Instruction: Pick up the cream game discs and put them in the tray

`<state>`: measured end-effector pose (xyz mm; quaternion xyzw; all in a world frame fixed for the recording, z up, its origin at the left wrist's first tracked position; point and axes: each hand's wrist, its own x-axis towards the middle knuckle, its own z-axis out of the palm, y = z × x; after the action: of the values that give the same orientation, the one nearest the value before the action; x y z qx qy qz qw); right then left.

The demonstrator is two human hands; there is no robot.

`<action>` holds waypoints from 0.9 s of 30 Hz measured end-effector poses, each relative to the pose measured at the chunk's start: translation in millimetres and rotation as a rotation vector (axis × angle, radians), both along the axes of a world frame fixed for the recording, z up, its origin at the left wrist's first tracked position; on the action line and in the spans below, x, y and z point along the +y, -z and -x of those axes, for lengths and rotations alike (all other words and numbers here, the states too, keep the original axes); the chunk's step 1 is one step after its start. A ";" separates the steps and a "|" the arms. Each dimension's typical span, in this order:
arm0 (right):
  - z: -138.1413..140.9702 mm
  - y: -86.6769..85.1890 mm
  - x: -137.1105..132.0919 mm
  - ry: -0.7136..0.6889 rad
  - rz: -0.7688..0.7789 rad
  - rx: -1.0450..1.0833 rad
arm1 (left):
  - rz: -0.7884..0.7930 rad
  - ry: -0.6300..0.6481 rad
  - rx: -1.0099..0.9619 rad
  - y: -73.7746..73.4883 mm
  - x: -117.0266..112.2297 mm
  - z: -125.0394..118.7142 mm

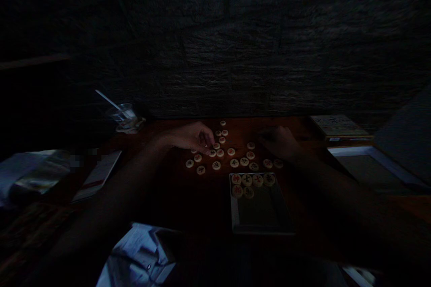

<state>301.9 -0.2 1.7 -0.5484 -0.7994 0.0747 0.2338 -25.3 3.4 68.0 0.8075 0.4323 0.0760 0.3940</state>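
Note:
Round wooden xiangqi pieces (216, 165) with red or black characters are scattered on the dark wooden table (198, 197). My left hand (193, 136) reaches in from the left, palm down. Its curved fingers and thumb are apart, with the fingertips beside a piece (216, 145) in the cluster; whether they touch it is unclear. To the right of the cluster, my right hand (281, 141) is low over the table, near a piece (251, 145). Its fingers are lost in shadow. Closer to me, a shallow box (235, 215) holds several pieces in rows along its far end.
A plastic cup (124, 112) with a straw stands at the back left. At the right lie a closed flat box (341, 126) and an open tray-like box (370, 151). A card (101, 172) and clear plastic wrapping (43, 172) lie left. A stone-patterned wall (235, 63) rises behind.

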 end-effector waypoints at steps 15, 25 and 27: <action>-0.4 3.8 3.8 -0.025 0.026 0.043 | 0.025 0.135 0.097 -3.0 -16.5 -20.0; -0.2 1.3 1.9 -0.031 0.038 0.031 | -0.268 0.128 -0.166 14.1 -0.2 -72.4; -0.8 2.1 2.7 -0.035 0.037 0.034 | -0.259 0.169 -0.148 22.8 -5.1 -76.9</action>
<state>302.7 2.5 -0.4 -0.5373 -0.8032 0.1029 0.2356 51.6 -1.7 45.2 0.8772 0.3195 0.1571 0.3222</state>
